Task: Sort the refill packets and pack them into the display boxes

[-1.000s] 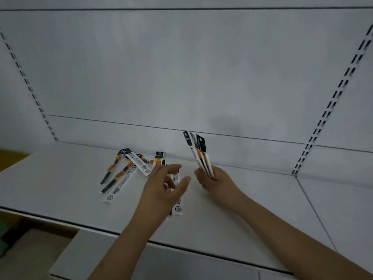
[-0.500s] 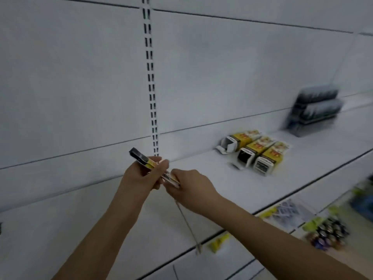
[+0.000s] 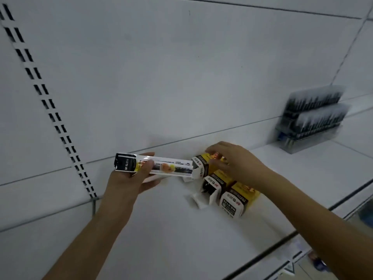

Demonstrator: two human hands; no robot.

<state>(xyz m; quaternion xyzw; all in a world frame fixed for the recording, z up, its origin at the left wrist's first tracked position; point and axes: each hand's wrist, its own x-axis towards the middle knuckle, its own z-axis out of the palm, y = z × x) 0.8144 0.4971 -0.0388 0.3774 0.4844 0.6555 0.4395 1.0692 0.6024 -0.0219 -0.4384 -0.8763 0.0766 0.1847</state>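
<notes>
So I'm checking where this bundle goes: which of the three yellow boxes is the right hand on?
The farthest box, by the back wall; the right hand rests on it, packets at its mouth.

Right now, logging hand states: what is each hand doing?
Left hand: holds the refill packets.
Right hand: fingers rest on the farthest display box, apparently open.

We see a shop interior: white gondola shelving (image 3: 181, 235) with a slotted upright (image 3: 50, 110) at the frame's left, yellow display boxes (image 3: 238, 190) at centre, and a clear rack of pens (image 3: 312, 120) at upper right.
</notes>
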